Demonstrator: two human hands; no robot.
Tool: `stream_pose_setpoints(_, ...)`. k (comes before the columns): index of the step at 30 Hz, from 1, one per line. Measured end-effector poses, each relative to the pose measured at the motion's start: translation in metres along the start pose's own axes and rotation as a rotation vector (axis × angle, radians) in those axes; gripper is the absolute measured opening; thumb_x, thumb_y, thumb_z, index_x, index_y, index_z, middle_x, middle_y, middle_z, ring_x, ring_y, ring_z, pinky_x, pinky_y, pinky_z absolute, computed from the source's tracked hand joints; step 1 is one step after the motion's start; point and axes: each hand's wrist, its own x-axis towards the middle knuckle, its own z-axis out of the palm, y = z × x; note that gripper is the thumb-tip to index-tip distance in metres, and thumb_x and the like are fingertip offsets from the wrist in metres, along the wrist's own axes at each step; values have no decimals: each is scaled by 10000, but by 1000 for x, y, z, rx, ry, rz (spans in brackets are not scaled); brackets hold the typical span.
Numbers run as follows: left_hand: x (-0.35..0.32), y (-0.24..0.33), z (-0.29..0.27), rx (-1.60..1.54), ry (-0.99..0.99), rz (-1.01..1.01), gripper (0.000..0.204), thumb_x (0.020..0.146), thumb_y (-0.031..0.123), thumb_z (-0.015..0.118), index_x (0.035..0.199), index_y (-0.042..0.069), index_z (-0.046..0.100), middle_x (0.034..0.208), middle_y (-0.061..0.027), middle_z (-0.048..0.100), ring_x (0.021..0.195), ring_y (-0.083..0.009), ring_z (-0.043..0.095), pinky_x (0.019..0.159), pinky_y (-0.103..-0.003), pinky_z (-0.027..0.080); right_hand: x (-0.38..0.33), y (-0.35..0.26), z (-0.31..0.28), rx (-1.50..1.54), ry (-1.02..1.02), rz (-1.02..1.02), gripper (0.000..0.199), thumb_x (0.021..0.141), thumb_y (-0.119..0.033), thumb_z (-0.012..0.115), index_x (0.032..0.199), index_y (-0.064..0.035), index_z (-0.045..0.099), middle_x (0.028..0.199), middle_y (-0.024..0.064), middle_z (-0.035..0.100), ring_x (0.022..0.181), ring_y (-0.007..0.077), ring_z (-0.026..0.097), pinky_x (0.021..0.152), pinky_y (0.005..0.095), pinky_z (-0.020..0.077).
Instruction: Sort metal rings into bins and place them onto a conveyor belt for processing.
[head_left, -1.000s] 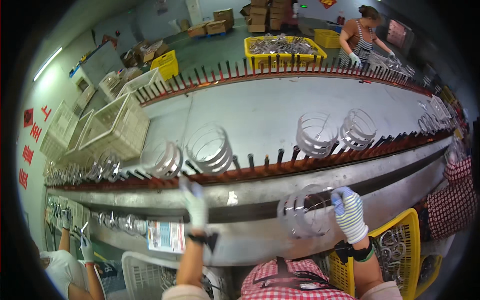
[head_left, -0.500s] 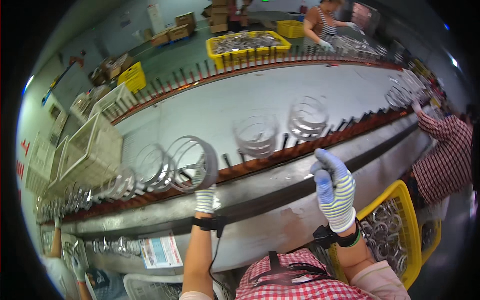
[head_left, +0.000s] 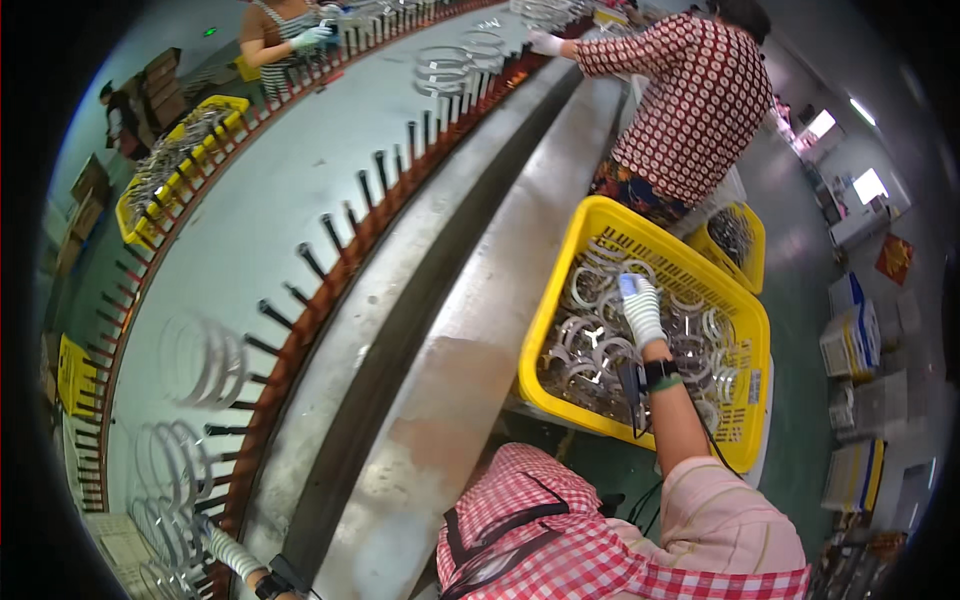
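Observation:
My right hand (head_left: 643, 308), in a striped glove with blue fingertips, reaches down into a yellow plastic basket (head_left: 562, 300) on my right. Its fingers are curled together on a shiny metal ring (head_left: 638, 268) among many loose ones. At the lower left my left hand (head_left: 228, 548), in the same kind of glove, is beside a group of upright metal rings (head_left: 165, 470) at the table's peg-lined edge. The rings and the image rim hide its fingertips.
Black pegs (head_left: 310, 260) line the rust-coloured edge of the pale work surface (head_left: 300, 170). A metal ledge (head_left: 420, 350) runs along my side. Ahead, a person in a patterned shirt (head_left: 690, 100) works at the same edge. Another person (head_left: 285, 45) stands across, near a yellow basket (head_left: 185, 160).
The view has swung right. My right hand has gone from above the table edge down into the yellow basket. My left hand now shows at the lower left, still by the rings.

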Motion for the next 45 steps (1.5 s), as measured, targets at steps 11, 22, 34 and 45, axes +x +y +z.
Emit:
stream_pose_setpoints(11, -287, 233, 102, -669, -656, -43, 526, 907, 327, 494, 1303, 13, 349, 1229, -155, 451, 1113, -230, 456, 975, -361, 361, -25, 116, 164, -650, -993, 331, 468, 884, -363, 446, 1117, 23, 570, 1201, 236, 512, 1062, 361, 527, 889, 397, 439)
stream_pose_setpoints(22, -415, 346, 255, -428, -1539, 284, 320, 908, 82, 493, 1207, -25, 460, 1032, -126, 588, 948, -171, 577, 843, -277, 467, -23, 130, 189, -364, -766, 330, 361, 786, -268, 577, 1044, -17, 603, 1021, 227, 600, 953, 389, 561, 825, 405, 456)
stream_pose_setpoints(34, -492, 457, 347, -188, -1444, 1256, 511, 767, 102, 582, 1251, 61, 423, 1252, -205, 460, 1119, -370, 466, 905, -398, 419, 83, -51, -18, 188, -681, -241, 134, 776, -143, 552, 743, -14, 534, 683, 155, 492, 629, 330, 512, 590, 381, 432)
stream_pose_setpoints(45, -359, 436, 288, -777, -1813, -312, 430, 928, 258, 456, 1236, -38, 410, 1177, -264, 499, 942, -335, 606, 739, -388, 554, 292, 151, 178, -554, -548, 157, 374, 848, -350, 438, 938, -31, 611, 1011, 214, 593, 938, 398, 546, 794, 467, 434)
